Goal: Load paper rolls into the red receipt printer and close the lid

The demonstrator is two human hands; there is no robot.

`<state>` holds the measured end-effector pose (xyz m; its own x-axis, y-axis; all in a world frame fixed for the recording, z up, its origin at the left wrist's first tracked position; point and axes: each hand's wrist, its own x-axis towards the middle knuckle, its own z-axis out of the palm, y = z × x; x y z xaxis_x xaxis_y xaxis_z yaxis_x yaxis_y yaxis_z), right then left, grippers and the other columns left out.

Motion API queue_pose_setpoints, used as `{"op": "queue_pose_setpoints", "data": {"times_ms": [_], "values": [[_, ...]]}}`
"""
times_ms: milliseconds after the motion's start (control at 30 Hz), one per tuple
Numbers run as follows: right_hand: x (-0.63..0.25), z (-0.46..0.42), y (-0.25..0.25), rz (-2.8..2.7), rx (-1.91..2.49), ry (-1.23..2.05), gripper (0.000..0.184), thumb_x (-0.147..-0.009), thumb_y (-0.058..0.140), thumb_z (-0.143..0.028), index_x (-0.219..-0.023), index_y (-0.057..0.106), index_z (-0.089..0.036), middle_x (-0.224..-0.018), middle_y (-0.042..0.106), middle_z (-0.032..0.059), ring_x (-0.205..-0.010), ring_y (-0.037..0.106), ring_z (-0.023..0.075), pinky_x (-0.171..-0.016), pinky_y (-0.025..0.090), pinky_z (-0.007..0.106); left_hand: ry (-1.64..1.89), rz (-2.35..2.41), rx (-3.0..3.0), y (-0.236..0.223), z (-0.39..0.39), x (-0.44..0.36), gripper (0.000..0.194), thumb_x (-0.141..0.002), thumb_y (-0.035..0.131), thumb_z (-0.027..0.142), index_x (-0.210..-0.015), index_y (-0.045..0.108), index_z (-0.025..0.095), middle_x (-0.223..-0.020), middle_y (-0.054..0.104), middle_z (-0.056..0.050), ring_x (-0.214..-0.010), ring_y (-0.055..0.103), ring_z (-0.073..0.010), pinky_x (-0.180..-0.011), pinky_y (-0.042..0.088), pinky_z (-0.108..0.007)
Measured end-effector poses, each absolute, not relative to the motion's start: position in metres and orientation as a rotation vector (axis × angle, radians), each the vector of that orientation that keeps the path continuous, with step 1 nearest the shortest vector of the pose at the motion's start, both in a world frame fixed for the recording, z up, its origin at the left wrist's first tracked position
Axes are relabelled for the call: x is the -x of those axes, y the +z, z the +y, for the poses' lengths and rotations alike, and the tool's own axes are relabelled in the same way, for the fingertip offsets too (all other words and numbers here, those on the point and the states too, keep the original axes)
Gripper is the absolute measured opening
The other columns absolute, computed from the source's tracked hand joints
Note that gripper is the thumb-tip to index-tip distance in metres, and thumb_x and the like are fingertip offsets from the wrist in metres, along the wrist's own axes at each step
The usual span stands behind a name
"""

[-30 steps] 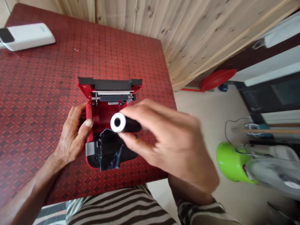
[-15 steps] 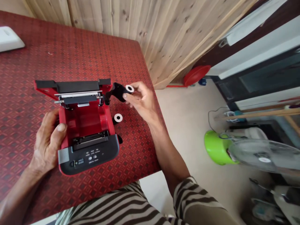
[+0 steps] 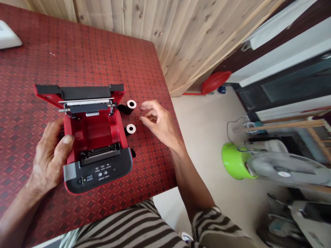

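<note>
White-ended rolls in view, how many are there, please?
2, both right of the red machine: the far roll by its hinge, the near roll by its body. Others may be hidden.

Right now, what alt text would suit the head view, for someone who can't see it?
The left hand steadies an open red-and-black printer on a patterned red table; the right hand, empty, hovers beside two black rolls with white ends.
</note>
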<state>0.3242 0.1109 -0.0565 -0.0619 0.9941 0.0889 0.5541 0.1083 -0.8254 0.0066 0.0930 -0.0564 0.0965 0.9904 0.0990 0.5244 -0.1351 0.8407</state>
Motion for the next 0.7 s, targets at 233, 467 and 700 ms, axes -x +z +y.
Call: {"op": "queue_pose_setpoints", "data": {"times_ms": [233, 467, 700], "values": [[-0.303, 0.081, -0.06, -1.874, 1.392, 1.012, 0.027, -0.09, 0.077, -0.021, -0.116, 0.068, -0.019, -0.102, 0.07, 0.0017, -0.087, 0.065, 0.0141, -0.08, 0.051, 0.029, 0.904, 1.528, -1.738, -0.059, 0.092, -0.007, 0.04, -0.094, 0.048, 0.063, -0.1, 0.059, 0.025, -0.082, 0.053, -0.003, -0.075, 0.047, -0.0239, -0.08, 0.038, -0.045], [-0.303, 0.08, -0.051, -1.473, 1.32, 1.232, 0.026, -0.085, 0.084, -0.039, -0.102, 0.072, -0.023, -0.098, 0.073, 0.0002, -0.093, 0.067, 0.0178, -0.089, 0.052, 0.034, 0.8, 1.561, -1.798, -0.053, 0.09, -0.007, 0.038, -0.099, 0.04, 0.056, -0.107, 0.059, 0.025, -0.082, 0.049, -0.002, -0.073, 0.043, -0.0216, -0.078, 0.039, -0.042], [-0.297, 0.057, -0.005, -1.261, 0.924, 1.615, 0.034, -0.08, 0.088, -0.042, -0.104, 0.074, -0.022, -0.093, 0.069, 0.0014, -0.087, 0.065, 0.0174, -0.079, 0.054, 0.031, 0.799, 1.549, -1.819, -0.049, 0.087, -0.008, 0.034, -0.1, 0.038, 0.053, -0.104, 0.056, 0.025, -0.085, 0.049, -0.002, -0.078, 0.046, -0.023, -0.083, 0.04, -0.045]]}}
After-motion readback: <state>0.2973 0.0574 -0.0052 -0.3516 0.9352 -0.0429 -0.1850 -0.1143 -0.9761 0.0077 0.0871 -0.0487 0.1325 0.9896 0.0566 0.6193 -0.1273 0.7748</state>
